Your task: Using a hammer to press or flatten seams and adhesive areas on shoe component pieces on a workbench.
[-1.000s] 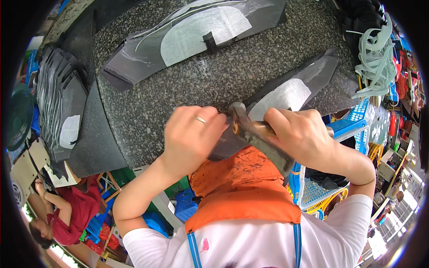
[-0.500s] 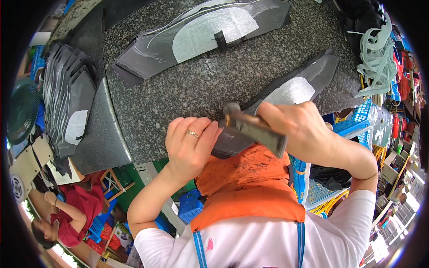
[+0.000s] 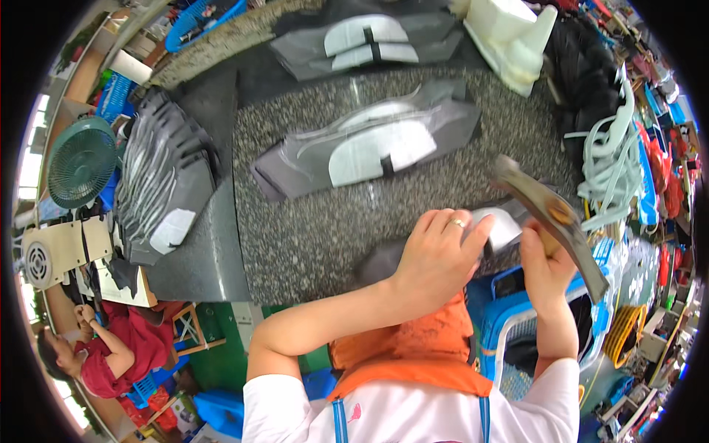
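My right hand (image 3: 546, 273) grips the wooden handle of a hammer (image 3: 554, 210), its long metal head raised above the table's near edge on the right. My left hand (image 3: 442, 255) is closed, fingers bent and pressed together, over a dark panel with a white patch (image 3: 504, 227). Its fingertips lie beside the patch, and the hand hides the panel's middle. The panel's left end is blurred. Farther back on the speckled stone slab (image 3: 295, 229) lies a stack of similar dark panels (image 3: 399, 148), the top one bearing a white patch and a black tab.
More dark panels lie fanned out at left (image 3: 166, 184) and at the back (image 3: 362, 44). A white moulded form (image 3: 509, 44) stands at the back right, near pale strips (image 3: 613, 162). Blue crates (image 3: 509, 310) are right of my apron. A green fan (image 3: 83, 162) and a seated person (image 3: 122, 343) are at left.
My left hand has moved right along the panel, towards its white patch. My right hand has drawn the hammer up and to the right, away from the panel. The view has shifted.
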Demonstrator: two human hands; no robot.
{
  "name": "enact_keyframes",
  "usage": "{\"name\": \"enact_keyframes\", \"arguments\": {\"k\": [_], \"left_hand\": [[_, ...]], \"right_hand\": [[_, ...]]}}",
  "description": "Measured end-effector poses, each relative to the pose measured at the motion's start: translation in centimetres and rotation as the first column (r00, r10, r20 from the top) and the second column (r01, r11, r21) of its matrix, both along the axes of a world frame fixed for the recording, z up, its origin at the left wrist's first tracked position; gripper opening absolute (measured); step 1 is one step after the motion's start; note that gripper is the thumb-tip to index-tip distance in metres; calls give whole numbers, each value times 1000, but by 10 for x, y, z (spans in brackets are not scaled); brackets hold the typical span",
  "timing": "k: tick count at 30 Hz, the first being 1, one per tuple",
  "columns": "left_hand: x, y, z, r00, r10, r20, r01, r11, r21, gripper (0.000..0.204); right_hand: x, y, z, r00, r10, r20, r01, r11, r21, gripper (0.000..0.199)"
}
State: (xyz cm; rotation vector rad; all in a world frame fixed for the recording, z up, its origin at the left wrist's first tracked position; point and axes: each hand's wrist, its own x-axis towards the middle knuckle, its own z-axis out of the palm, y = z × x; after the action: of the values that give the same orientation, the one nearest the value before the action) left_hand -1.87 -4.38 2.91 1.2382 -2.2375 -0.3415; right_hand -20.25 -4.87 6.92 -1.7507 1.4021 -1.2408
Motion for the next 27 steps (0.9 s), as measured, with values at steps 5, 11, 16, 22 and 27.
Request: {"name": "enact_keyframes", "arguments": {"k": [5, 11, 16, 22, 27], "left_hand": [[12, -92, 36, 995, -29, -100, 14, 989, -147, 59], [0, -101, 4, 986, 11, 168, -6, 999, -33, 55], [16, -82, -10, 951, -304, -57, 307, 904, 296, 17], [57, -107, 108, 978, 85, 189, 6, 900, -436, 15], [95, -179, 91, 924, 345, 164, -146, 715, -684, 23]], "right_hand": [[-41, 3, -5, 963, -221, 156, 208, 973, 98, 14], [-40, 1, -28, 953, -205, 224, 163, 967, 194, 13], [-53, 4, -31, 894, -218, 390, 191, 976, 107, 15], [-62, 0, -38, 885, -267, 381, 246, 964, 103, 20], [-48, -7, -35, 897, -235, 375, 207, 972, 114, 15]]}}
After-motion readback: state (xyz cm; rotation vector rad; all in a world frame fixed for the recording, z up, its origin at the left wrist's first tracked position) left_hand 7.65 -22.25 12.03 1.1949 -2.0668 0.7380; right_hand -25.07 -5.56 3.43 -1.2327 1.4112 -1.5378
